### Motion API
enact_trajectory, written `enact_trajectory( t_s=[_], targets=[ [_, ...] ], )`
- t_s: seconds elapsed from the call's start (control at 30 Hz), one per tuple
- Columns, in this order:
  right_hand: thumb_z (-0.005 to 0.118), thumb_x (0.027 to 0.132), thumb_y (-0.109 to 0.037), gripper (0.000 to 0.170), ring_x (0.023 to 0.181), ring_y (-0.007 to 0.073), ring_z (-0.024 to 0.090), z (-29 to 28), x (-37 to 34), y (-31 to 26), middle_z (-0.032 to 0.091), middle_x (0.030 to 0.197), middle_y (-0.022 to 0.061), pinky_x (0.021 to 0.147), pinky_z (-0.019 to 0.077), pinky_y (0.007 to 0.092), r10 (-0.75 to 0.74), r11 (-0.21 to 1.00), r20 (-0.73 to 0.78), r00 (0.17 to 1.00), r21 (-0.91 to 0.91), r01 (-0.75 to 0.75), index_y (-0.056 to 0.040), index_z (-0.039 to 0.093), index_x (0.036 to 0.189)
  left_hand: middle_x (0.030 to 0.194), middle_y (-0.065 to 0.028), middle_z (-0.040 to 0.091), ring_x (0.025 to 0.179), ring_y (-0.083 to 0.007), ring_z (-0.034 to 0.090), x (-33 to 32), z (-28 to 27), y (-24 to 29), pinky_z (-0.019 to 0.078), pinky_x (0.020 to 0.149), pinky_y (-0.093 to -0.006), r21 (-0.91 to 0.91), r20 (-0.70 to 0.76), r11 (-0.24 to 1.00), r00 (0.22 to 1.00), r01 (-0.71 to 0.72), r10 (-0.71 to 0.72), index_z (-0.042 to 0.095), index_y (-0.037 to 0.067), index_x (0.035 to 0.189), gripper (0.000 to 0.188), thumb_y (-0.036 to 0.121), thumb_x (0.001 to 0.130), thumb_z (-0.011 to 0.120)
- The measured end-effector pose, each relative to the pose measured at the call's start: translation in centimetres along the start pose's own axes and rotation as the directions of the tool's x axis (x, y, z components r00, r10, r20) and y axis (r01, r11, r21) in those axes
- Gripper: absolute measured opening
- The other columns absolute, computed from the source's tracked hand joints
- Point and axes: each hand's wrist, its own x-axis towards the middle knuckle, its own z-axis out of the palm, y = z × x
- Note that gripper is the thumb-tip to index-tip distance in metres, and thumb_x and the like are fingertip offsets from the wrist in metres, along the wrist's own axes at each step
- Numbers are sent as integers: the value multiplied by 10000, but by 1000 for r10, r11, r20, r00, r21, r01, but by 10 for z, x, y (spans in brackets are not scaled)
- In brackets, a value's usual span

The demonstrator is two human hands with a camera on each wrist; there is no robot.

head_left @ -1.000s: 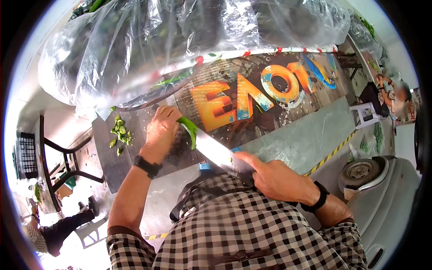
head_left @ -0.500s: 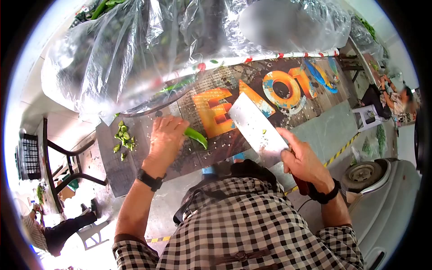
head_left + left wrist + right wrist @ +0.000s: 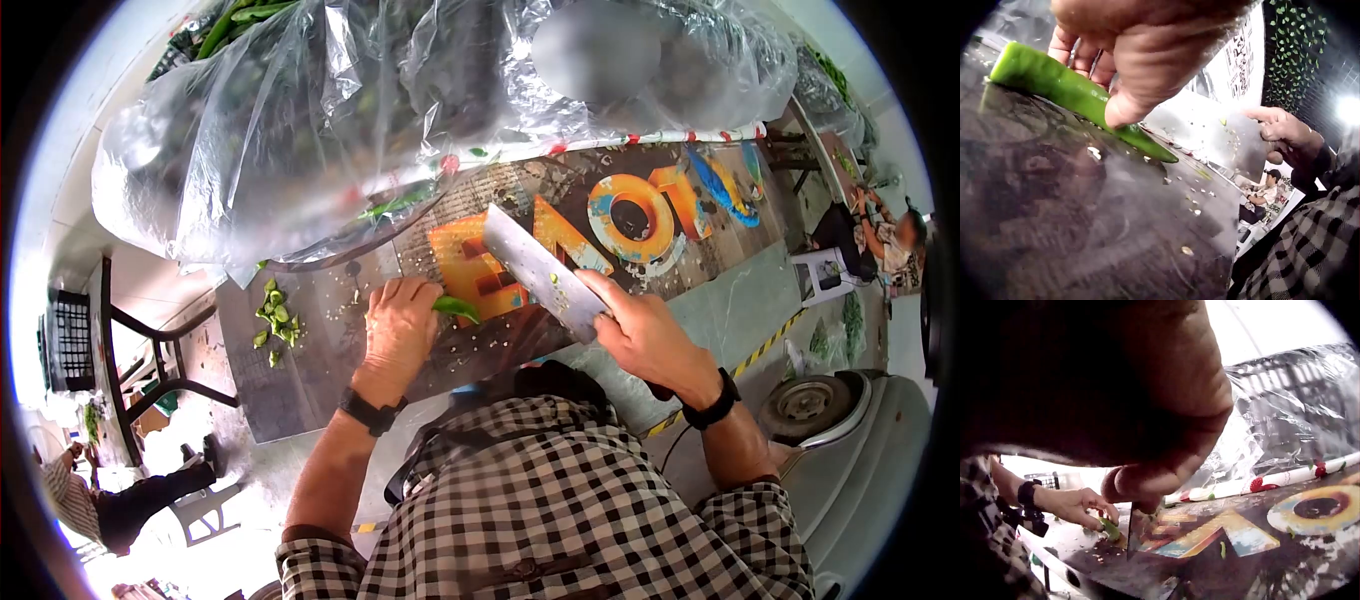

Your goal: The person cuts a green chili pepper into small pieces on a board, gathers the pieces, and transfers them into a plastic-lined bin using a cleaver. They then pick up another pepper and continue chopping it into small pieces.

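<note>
In the head view my left hand (image 3: pixel 400 315) holds a green chili pepper (image 3: pixel 457 309) low over the table, its tip pointing right toward the cleaver. The left wrist view shows the pepper (image 3: pixel 1054 78) lying along the dark tabletop, blunt and stemless at its wide end, with the thumb against its side. My right hand (image 3: pixel 650 340) grips a cleaver (image 3: pixel 540 265), index finger along the blade. The broad blade slants up and left, just right of the pepper, with green bits stuck to its face. Cut green pepper pieces (image 3: pixel 277 315) lie in a small pile to the left.
A large heap under clear plastic (image 3: pixel 300 140) spans the table's far side. Pale seeds are scattered over the printed tabletop (image 3: pixel 310 385). A black crate (image 3: pixel 70 340) stands at far left, a seated person (image 3: pixel 890 235) at far right, and a grey vehicle with a wheel (image 3: pixel 815 405) at lower right.
The cleaver first lay beside the pepper near my left hand, swung away right, and has now come partly back left with its blade tipped. My left hand has shifted right with the pepper.
</note>
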Motion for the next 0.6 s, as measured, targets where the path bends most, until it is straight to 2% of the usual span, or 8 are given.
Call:
enact_trajectory(
  t_s=[0.07,0.17,0.27,0.37,0.57,0.6],
  targets=[
    [544,851,-28,540,616,403,597,0,10,-4,597,717,228,572,479,448,4,999,38,999,-41,-2,-64,433,1378,1068,-67,616,1024,-296,575,0,1,2,450,898,-411,-20,-47,1000,999,-24,23,635,93,1018,317,52,711,701],
    [579,827,-48,587,559,327,604,5,21,1,620,707,127,498,452,438,-176,971,59,983,-155,183,-53,401,1386,1055,-73,605,1033,-304,562,-3,7,4,436,925,-421,-203,-76,979,997,-19,3,629,90,1022,307,35,725,681],
    [592,825,-52,631,538,304,594,5,31,-1,617,705,103,478,453,406,-188,952,115,975,-222,210,-66,363,1412,1074,-82,606,1061,-314,559,-5,11,2,429,949,-432,-254,-50,967,999,-19,6,627,81,1030,316,25,725,688],
    [591,831,-53,621,580,314,618,3,39,-4,639,752,107,500,473,423,-115,947,204,972,-273,169,-62,362,1408,1069,-83,605,1049,-308,561,-1,13,3,429,939,-426,-227,-74,973,997,-44,28,621,87,1039,320,31,730,682],
    [592,846,-67,590,683,343,654,3,46,4,666,867,131,561,508,452,-167,935,225,960,-273,227,-49,379,1396,1075,-100,615,1027,-316,573,9,11,12,449,902,-426,-151,-64,988,997,23,-33,626,63,1008,291,23,726,686],
    [613,840,-73,594,678,324,650,5,45,7,665,892,133,565,511,422,-181,929,217,959,-282,240,-44,390,1390,1072,-100,614,1026,-317,570,9,9,13,451,899,-427,-157,-65,987,997,25,-35,627,64,1005,287,27,727,685]
  ],
)
